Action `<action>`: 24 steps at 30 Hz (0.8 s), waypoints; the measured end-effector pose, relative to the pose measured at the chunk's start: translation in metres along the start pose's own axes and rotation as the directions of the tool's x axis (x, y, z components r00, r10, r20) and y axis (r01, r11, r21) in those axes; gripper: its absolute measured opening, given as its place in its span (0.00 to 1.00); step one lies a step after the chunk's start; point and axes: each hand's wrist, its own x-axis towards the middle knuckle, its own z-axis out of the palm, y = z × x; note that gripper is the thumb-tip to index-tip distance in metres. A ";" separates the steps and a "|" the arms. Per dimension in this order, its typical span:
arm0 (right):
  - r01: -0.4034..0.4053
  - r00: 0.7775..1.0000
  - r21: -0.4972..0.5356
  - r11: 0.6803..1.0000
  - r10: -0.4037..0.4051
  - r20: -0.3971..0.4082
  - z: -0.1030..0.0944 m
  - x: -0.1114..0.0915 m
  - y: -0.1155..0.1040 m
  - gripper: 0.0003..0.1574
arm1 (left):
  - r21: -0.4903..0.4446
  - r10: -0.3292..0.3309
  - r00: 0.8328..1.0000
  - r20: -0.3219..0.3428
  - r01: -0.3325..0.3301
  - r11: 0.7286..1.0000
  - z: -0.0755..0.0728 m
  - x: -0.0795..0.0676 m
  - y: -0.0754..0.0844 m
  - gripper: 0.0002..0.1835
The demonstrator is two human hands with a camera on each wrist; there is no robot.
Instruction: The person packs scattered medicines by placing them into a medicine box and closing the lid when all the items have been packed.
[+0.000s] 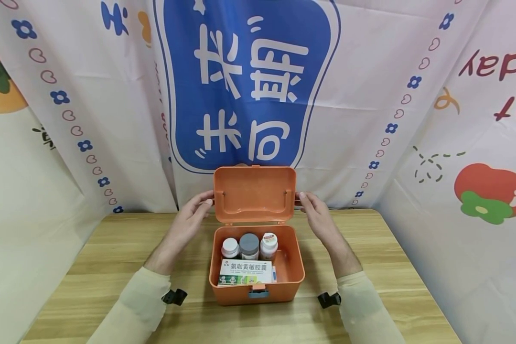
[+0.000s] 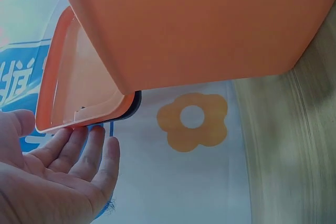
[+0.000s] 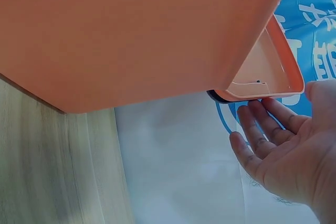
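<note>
An orange medicine box point(image 1: 232, 297) sits on the table with its lid point(image 1: 254, 188) raised upright at the back. My left hand point(image 1: 192, 214) is at the lid's left side, its fairly straight fingers point(image 2: 89, 153) against the outer edge and the thumb near the rim. On the opposite side, my right hand point(image 1: 319, 215) mirrors it, with extended fingers point(image 3: 257, 129) at the lid's edge. Inside the box stand a white bottle point(image 1: 230, 247), a grey-capped bottle point(image 1: 249, 244) and another white bottle point(image 1: 268, 246). In front of them is a white capsule carton point(image 1: 246, 272).
A blue latch point(image 1: 258, 294) is on the box's front. The wooden table point(image 1: 129, 248) extends to both sides. Behind it hangs a printed cloth point(image 1: 348, 119), close to the lid; more printed cloth flanks the table.
</note>
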 end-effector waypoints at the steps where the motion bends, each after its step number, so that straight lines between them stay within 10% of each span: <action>1: -0.002 1.000 0.005 1.000 0.002 -0.001 0.000 0.000 -0.001 0.35 | -0.005 0.000 1.000 -0.002 0.000 1.000 0.000 0.000 0.000 0.28; 24: -0.043 0.999 0.100 0.994 0.043 0.001 0.000 0.000 -0.007 0.36 | -0.038 -0.010 0.998 -0.061 0.007 0.999 -0.001 0.000 0.002 0.30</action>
